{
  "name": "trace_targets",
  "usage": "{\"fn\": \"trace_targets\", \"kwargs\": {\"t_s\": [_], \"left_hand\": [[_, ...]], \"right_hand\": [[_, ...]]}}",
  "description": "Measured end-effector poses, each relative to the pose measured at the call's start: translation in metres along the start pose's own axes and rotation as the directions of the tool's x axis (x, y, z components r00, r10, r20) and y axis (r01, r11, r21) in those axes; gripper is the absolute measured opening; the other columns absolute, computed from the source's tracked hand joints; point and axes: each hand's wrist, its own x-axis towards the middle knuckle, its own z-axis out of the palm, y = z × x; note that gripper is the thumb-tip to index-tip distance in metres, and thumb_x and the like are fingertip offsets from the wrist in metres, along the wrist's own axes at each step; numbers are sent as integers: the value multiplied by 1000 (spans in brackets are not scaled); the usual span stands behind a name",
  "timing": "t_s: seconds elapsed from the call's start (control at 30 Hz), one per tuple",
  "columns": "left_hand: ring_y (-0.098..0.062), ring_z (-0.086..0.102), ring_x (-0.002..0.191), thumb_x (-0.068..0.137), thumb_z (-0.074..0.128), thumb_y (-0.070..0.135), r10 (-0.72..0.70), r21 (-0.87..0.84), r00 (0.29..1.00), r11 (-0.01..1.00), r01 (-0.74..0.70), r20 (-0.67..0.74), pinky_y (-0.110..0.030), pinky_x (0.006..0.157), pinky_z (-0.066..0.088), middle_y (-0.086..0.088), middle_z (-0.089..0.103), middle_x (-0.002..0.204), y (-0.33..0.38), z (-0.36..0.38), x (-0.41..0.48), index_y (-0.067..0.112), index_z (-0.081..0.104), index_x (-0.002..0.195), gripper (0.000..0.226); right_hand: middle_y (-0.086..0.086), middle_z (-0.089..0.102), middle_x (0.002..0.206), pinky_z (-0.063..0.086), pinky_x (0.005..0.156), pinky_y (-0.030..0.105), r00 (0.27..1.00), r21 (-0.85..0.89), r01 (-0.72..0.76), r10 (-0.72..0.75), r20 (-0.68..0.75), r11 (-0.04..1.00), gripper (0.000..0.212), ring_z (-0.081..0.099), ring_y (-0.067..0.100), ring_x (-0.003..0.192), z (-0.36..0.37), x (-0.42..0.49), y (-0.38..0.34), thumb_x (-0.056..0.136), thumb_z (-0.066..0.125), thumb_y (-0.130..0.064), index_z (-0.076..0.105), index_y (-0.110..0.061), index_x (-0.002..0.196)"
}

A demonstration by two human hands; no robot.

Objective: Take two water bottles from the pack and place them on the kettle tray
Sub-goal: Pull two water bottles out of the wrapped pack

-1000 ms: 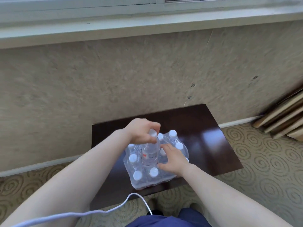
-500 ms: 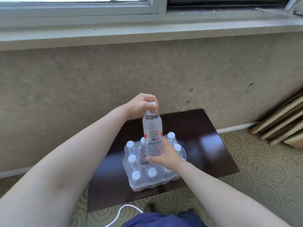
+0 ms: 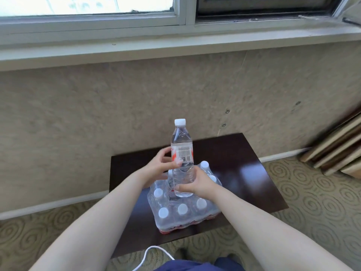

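Standing upright, cap up, the water bottle (image 3: 182,163) is gripped by right hand (image 3: 199,184), left hand (image 3: 159,167) fingertips touching.

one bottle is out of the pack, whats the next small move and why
Probably let the right hand keep the water bottle it grips near the base, and send the left hand, fingers only loosely at the label, back into the torn pack for a second bottle. The task needs two, and no kettle tray is in view yet.
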Motion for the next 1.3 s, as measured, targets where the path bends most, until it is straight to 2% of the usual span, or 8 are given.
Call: {"fn": "trace_targets", "kwargs": {"t_s": [0.3, 0.4, 0.5, 0.6, 0.7, 0.83, 1.03, 1.3], "left_hand": [[-29, 66, 116, 67, 79, -4, -29, -235, 995, 971, 50, 94, -59, 88, 54, -9, 67, 124, -22, 21, 7, 37, 47, 128, 80], [-31, 67, 113, 66, 75, -8, -34, -267, 997, 962, 52, 71, -53, 81, 57, -12, 68, 122, -25, 22, 5, 36, 45, 130, 83], [-30, 63, 119, 62, 76, -7, -48, -264, 998, 963, 55, 34, -57, 91, 54, -12, 63, 131, -27, 21, 4, 34, 42, 133, 89], [-30, 60, 123, 61, 77, -5, -70, -263, 997, 962, 72, 17, -63, 99, 46, -11, 60, 134, -32, 21, 2, 34, 42, 134, 90], [-29, 56, 125, 59, 77, -4, -95, -250, 995, 964, 88, -15, -66, 104, 38, -9, 60, 133, -39, 22, -1, 36, 45, 131, 88], [-28, 57, 125, 58, 77, -4, -101, -272, 993, 959, 84, -52, -64, 106, 37, -7, 62, 131, -44, 23, -4, 37, 48, 128, 86], [-28, 61, 119, 58, 75, -8, -75, -323, 995, 945, 52, -60, -50, 100, 50, -11, 64, 125, -45, 24, -6, 26, 43, 136, 91], [-30, 62, 118, 60, 74, -10, -73, -351, 997, 934, 64, -10, -49, 97, 52, -12, 64, 127, -50, 21, -5, 29, 44, 134, 89]], "right_hand": [[-1, 68, 122, 54, 99, 38, 997, 8, -67, 66, 28, 998, 71, 66, 12, 113, -2, -1, -6, 63, 89, -30, 57, -25, 126], [-12, 69, 115, 54, 89, 28, 969, -61, -195, 202, 141, 979, 36, 64, 4, 109, -24, -2, -14, 71, 79, -38, 69, -42, 105], [-4, 68, 112, 56, 77, 24, 957, 33, -291, 291, 4, 956, 28, 66, 6, 91, -47, 2, -9, 79, 59, -17, 73, -34, 95], [7, 69, 105, 53, 73, 18, 974, -240, -216, 192, -122, 946, 38, 64, 8, 81, -58, 2, 6, 80, 59, -5, 70, -12, 116], [4, 69, 117, 50, 89, 29, 989, -670, -145, 127, -76, 728, 43, 63, 22, 106, -51, 3, 13, 84, 52, -6, 65, -18, 123], [0, 60, 127, 41, 75, 34, 991, -947, 8, 121, 50, 322, 39, 59, 27, 117, -29, 12, 10, 85, 54, -15, 56, -26, 122], [9, 47, 137, 45, 87, 39, 998, -978, -11, 55, 1, 208, 44, 52, 29, 123, -12, 16, 22, 92, 54, -10, 45, -15, 134], [7, 52, 130, 44, 83, 39, 997, -887, 67, 13, 82, 456, 42, 55, 31, 114, -39, 17, 20, 87, 66, -35, 49, -17, 120]]}}
